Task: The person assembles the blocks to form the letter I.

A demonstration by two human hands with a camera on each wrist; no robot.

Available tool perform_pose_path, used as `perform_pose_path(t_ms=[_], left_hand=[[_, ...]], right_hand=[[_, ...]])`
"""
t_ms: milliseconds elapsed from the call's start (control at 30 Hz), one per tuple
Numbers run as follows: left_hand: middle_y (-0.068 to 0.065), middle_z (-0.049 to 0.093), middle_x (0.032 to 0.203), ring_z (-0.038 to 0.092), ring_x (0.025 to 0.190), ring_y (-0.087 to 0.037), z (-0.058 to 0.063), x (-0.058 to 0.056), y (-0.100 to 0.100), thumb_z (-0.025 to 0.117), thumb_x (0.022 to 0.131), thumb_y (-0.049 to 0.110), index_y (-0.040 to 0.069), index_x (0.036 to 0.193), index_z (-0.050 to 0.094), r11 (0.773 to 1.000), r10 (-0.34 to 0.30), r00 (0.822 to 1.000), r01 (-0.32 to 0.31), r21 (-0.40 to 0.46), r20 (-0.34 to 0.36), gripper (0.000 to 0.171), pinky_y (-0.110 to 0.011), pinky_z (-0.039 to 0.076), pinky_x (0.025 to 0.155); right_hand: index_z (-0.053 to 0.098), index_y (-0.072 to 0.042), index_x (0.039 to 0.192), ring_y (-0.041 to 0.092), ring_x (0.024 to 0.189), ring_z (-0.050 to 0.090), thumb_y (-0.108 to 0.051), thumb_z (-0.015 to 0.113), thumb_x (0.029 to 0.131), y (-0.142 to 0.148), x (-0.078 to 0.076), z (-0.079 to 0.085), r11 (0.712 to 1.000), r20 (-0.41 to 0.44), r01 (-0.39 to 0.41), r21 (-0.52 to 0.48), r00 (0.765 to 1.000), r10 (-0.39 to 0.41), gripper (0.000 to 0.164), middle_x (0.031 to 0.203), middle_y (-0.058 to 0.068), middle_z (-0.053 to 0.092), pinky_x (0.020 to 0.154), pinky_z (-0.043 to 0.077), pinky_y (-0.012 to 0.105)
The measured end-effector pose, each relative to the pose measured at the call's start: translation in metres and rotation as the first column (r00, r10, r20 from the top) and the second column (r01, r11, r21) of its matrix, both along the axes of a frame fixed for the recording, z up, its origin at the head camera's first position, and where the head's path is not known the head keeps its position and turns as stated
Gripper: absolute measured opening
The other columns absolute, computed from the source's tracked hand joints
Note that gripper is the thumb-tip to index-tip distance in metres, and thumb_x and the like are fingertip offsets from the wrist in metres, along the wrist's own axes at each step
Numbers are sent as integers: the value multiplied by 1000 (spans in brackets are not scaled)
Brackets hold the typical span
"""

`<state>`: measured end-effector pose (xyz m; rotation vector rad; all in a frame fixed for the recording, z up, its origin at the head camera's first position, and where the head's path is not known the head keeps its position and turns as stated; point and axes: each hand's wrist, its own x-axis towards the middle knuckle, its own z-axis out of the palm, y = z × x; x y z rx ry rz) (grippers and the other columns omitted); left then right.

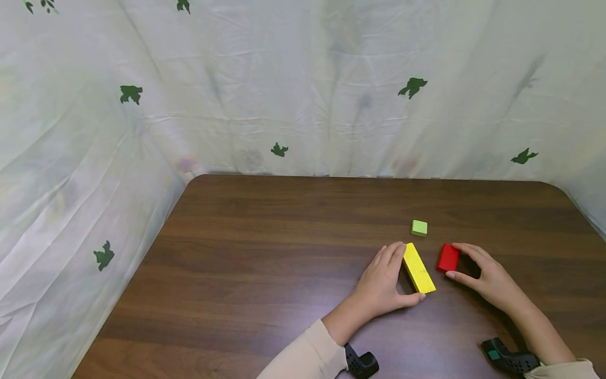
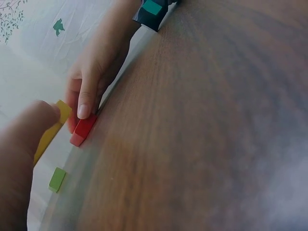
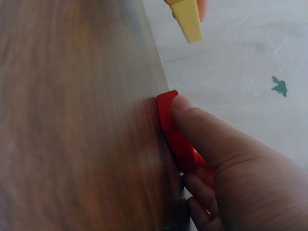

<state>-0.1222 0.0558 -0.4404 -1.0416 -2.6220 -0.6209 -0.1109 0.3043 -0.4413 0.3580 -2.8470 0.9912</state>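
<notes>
A long yellow block (image 1: 418, 268) is gripped at its two ends by my left hand (image 1: 383, 281), thumb at the near end and fingers at the far end. In the right wrist view the yellow block (image 3: 187, 20) hangs apart from the tabletop. To its right my right hand (image 1: 490, 276) pinches a shorter red block (image 1: 448, 258) between thumb and fingers. The red block (image 3: 174, 134) lies low along the table surface in the right wrist view. Just beyond both hands sits a small light-green block (image 1: 419, 227), touched by neither.
The brown wooden table (image 1: 236, 252) has rounded far corners. White fabric (image 1: 284, 89) with green leaf-like prints hangs behind it and along the left side. A black wrist device (image 1: 511, 358) is worn on the right wrist, another (image 1: 362, 363) on the left.
</notes>
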Motion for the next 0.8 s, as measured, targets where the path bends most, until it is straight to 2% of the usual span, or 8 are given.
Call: perform_pose_path(t_ms=[233, 433, 633, 800], left_hand=[[-9, 37, 132, 33, 123, -14, 1, -2, -2, 68, 67, 53, 0, 133, 34, 997, -51, 998, 54, 61, -44, 92, -25, 13, 105], [-12, 39, 132, 33, 124, -16, 1, -6, -7, 71, 65, 50, -1, 132, 34, 988, -98, 993, 105, 112, -66, 92, -30, 19, 105], [-14, 40, 131, 34, 124, -17, 1, -10, -15, 72, 65, 49, -2, 132, 35, 985, -112, 990, 123, 123, -91, 92, -32, 21, 104], [-15, 39, 131, 34, 123, -18, 2, -13, -25, 72, 65, 47, -2, 133, 34, 983, -121, 989, 131, 130, -84, 92, -32, 22, 104]], right_hand=[[41, 1, 127, 44, 111, 36, -27, 73, 76, 1, 0, -1, 1000, 6, 2, 9, 1000, -2, 67, 123, 24, 40, 80, 32, 63], [42, 1, 127, 43, 111, 36, -27, 73, 76, 1, -1, -2, 1000, 5, 1, 0, 1000, -1, 66, 123, 23, 41, 80, 33, 63], [42, 0, 127, 42, 112, 36, -27, 73, 76, 1, -1, -3, 1000, 13, 1, -9, 1000, -1, 66, 123, 22, 41, 80, 33, 62], [42, 0, 128, 43, 111, 36, -25, 72, 76, 2, -1, -4, 1000, 3, -9, -14, 1000, 9, 65, 123, 22, 41, 80, 32, 62]])
